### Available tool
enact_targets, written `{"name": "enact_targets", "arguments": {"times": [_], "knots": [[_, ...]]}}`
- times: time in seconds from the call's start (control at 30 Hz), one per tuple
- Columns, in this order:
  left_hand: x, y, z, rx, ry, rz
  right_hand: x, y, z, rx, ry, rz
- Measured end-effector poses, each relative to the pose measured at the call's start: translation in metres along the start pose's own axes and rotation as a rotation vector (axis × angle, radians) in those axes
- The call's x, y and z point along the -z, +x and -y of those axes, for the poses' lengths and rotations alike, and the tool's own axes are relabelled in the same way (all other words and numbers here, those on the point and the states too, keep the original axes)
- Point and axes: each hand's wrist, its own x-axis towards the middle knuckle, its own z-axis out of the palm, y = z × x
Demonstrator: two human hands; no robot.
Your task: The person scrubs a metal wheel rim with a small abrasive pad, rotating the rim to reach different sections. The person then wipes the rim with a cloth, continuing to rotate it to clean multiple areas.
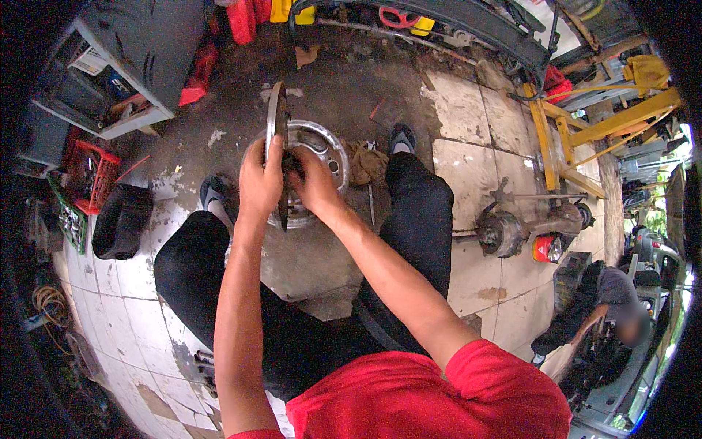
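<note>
- The floor is showing a dark stained middle between pale tiles.
- A silver wheel rim is lying on the dark part.
- A brown rag is resting just right of it.
- A metal axle is lying on the right-hand tiles.

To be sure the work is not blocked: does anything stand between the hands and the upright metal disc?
Nothing visible does: the left hand grips the metal disc, and the right hand is at its right side, though its exact contact is unclear. The wheel rim lies below them, not between.
</note>
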Motion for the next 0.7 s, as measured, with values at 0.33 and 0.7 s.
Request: {"name": "enact_targets", "arguments": {"times": [0.33, 0.7], "knots": [[0.001, -0.002, 0.001, -0.02, -0.03, -0.042, 0.004, 0.0, 0.009, 0.027, 0.048, -0.037], [0.003, -0.006, -0.009, -0.028, 0.049, -0.046, 0.013, 0.005, 0.011, 0.065, 0.019, -0.043]]}}
